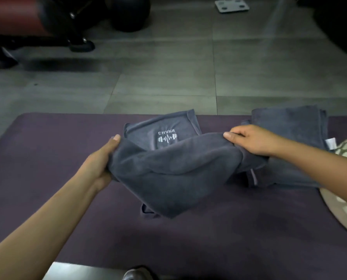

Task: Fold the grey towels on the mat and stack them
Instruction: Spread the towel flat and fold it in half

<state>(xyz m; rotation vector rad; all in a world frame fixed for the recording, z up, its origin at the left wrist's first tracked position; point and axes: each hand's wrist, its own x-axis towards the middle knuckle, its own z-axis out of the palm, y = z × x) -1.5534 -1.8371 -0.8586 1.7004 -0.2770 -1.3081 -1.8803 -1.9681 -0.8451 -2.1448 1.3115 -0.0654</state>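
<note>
"CHAR" lettering [166,132] on folded grey towel [160,126]

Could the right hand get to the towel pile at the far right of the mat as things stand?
Probably yes: the towel pile lies just beyond the right hand with nothing between, but that hand grips the held towel and must release first.

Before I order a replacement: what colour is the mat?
Dark purple mat, seen in the head view.

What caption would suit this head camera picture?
Both hands, left and right, hold a grey towel above a purple mat, a folded towel behind.
</note>
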